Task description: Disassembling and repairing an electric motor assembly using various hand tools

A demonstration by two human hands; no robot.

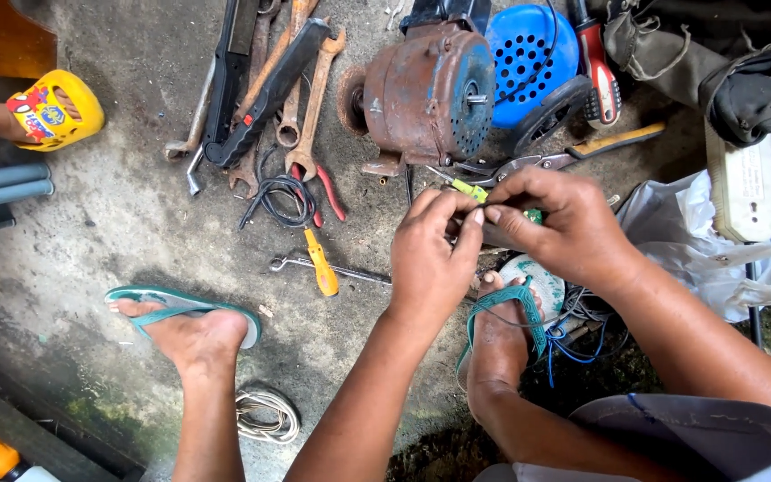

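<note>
Bare concrete floor, stained and gritty, strewn with tools across the upper half of the frame. Item 1: left hand [430, 263], centre frame, fingers curled tight, thumb and forefinger pinched on a thin dark wire [479, 207]. Item 2: right hand [557, 225], just right of the left and touching it at the fingertips, likewise closed in a pinch on the same wire; a small green piece [534, 215] shows under its fingers, kind not discernible. Wire runs roughly left to right between the 2 pinches, short exposed span; both hands equally near. Item 3: rusty electric motor [426, 94], directly above the hands, shaft end facing them. Item 4: blue perforated fan cover [528, 49], behind motor. Item 5: yellow-handled screwdriver [321, 265], left of the left hand. Item 6: wrenches [301, 98], upper centre-left. Item 7: white plastic bag [698, 241], right.
</note>
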